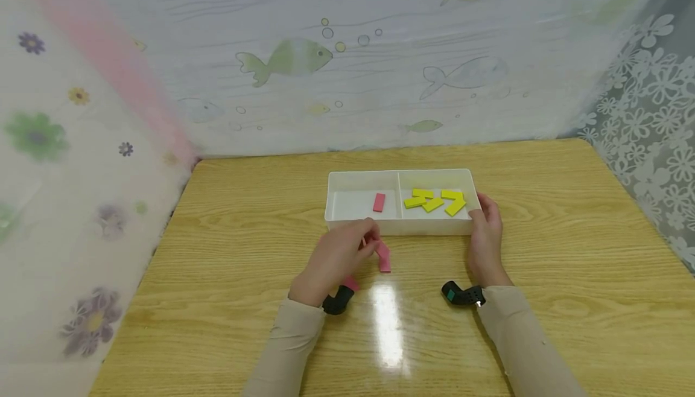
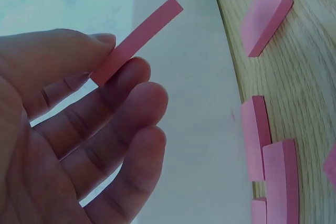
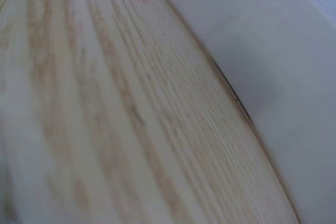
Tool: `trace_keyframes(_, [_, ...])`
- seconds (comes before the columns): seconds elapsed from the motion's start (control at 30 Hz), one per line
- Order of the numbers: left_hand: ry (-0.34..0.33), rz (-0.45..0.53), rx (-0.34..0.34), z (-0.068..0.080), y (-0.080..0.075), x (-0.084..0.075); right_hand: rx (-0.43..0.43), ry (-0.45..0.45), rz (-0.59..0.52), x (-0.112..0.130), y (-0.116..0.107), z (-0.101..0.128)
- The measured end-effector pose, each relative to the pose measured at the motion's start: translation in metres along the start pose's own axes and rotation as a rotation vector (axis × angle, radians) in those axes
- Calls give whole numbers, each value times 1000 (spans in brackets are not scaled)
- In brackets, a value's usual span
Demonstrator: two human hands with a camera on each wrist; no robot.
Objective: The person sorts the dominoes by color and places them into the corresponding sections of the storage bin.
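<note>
Because the left hand (image 1: 339,257) pinches a thin pink tile (image 2: 137,40) only by one end, near the bench's middle just before the white tray (image 1: 399,226), it could slip (a judgement). The right hand (image 1: 485,234) curls round the tray's right corner. No writing shows.

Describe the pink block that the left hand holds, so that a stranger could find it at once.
On the wooden table a white tray has two compartments. Just in front of its left compartment, the left hand pinches a thin pink block by one end. Other pink blocks lie flat on the table; only this one is lifted.
</note>
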State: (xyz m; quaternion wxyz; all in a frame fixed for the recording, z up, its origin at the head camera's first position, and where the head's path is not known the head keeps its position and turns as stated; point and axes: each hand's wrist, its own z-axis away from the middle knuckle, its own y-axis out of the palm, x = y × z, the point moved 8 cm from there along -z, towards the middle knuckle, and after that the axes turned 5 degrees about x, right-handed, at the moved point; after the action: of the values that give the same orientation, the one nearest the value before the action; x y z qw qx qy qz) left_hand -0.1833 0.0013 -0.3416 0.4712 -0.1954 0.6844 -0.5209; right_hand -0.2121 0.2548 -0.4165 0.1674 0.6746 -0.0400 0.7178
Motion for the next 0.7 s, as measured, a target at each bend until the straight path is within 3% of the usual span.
trace_keyframes(0.2, [-15,46,-19,0,-4,6,2,9,-13,0,1,-1])
trace_keyframes(0.4, [-27,59,-85,2,-10,11,6,8,-14,0,2,0])
trace_keyframes(0.7, [10,45,-201,3,-23,9,-3,-3,-17,-2,0,-3])
